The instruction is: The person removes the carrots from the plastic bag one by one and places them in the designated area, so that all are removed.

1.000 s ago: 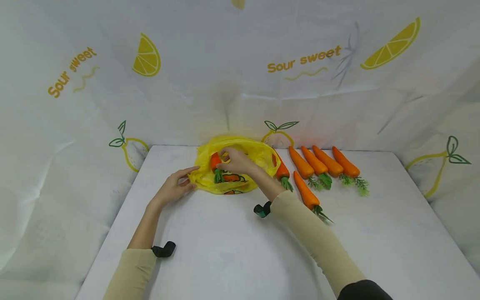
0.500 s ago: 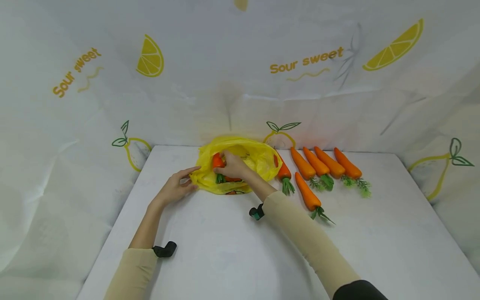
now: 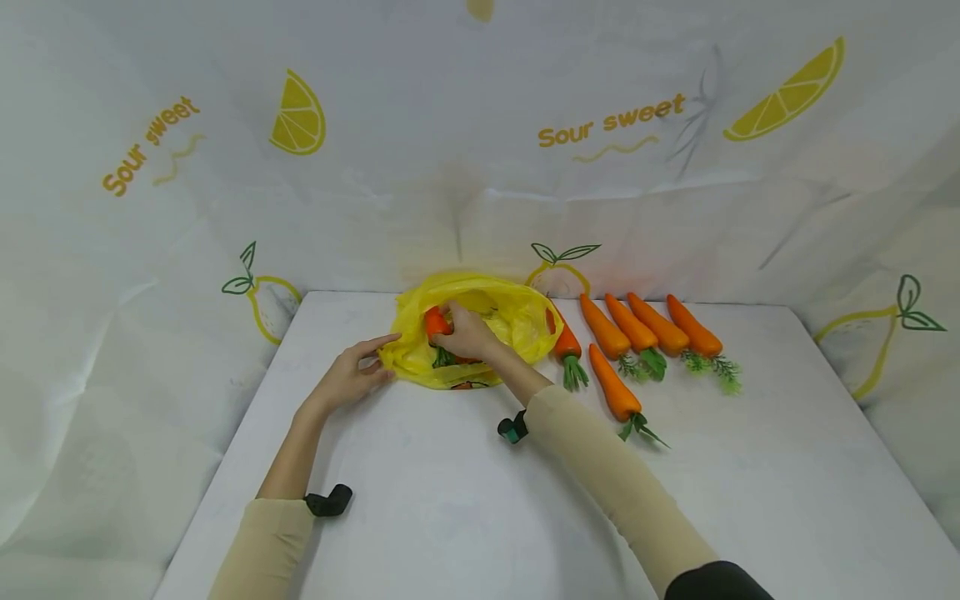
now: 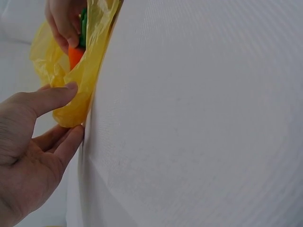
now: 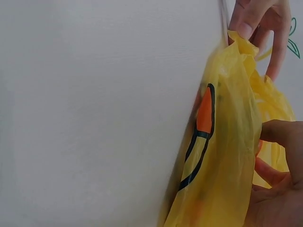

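A yellow plastic bag lies with its mouth spread toward me at the back of the table. My left hand pinches the left edge of the bag's mouth; in the left wrist view its thumb and fingers lie on either side of the yellow film. Inside the mouth, my right hand grips an orange carrot with a green top. The left wrist view also shows that carrot under the right fingers. In the right wrist view, the bag's near side, printed with a carrot, hides most of the carrot.
A carrot lies against the bag's right side. Further right, several carrots lie in a row along the back edge, with another carrot in front of them. A white sheet with lemon prints hangs behind the white table.
My right hand and the carrot have moved slightly deeper into the bag, and the green top is now partly covered. My left hand stays at the bag's edge.
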